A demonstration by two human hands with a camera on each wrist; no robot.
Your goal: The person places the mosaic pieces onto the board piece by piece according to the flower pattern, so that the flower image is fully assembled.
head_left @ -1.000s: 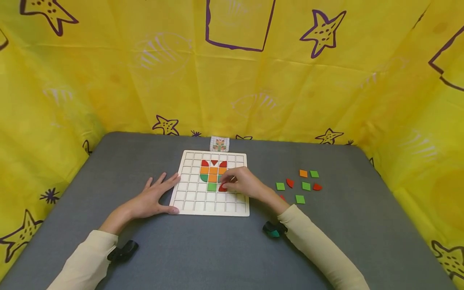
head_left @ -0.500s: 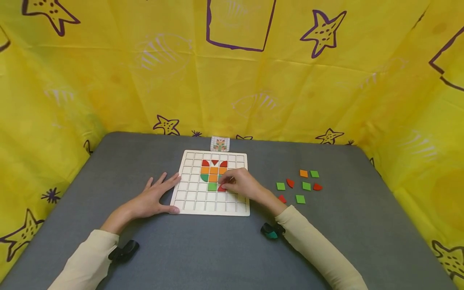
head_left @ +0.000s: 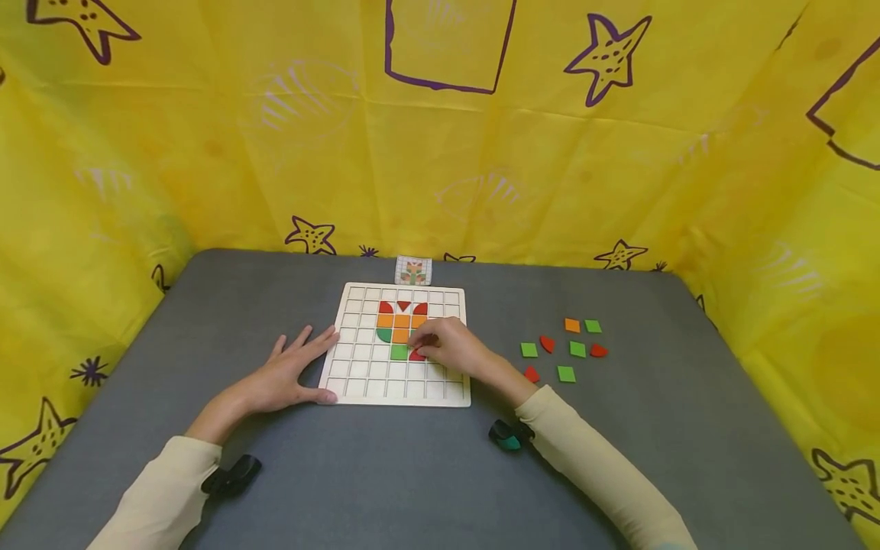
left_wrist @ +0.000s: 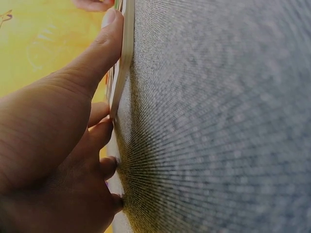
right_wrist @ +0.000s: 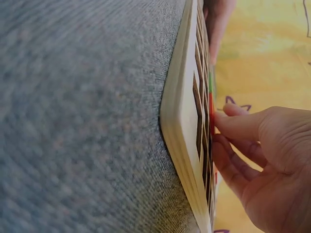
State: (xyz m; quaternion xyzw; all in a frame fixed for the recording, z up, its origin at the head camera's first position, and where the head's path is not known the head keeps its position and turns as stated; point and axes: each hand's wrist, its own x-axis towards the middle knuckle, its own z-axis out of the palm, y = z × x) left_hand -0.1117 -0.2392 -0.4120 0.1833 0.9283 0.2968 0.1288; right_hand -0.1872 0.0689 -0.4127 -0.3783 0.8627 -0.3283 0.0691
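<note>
A pale wooden grid board [head_left: 371, 388] lies on the grey table, with red, orange and green tiles set in its cells. My left hand [head_left: 282, 378] is spread at the board's left side, thumb on the near corner and fingertips along the edge; in the left wrist view the thumb lies over the rim. Over the board, my right hand [head_left: 457, 347] has thumb and curled fingers at a red quarter-circle tile [head_left: 415, 356], just right of a light green square tile [head_left: 399, 352]. Seen from the right wrist, the thumb tip meets the red tile. The hand partly hides it.
A small pattern card [head_left: 413, 271] lies behind the board. To the right are scattered several loose tiles, among them an orange square [head_left: 572, 325], a green square [head_left: 566, 374] and a red quarter-circle [head_left: 599, 351]. A teal tile [head_left: 510, 443] shows by the right wrist camera [head_left: 505, 431].
My right hand has shifted slightly left over the board, and the red tile by its thumb is more covered. The left hand keeps its place. The head view has moved slightly.
</note>
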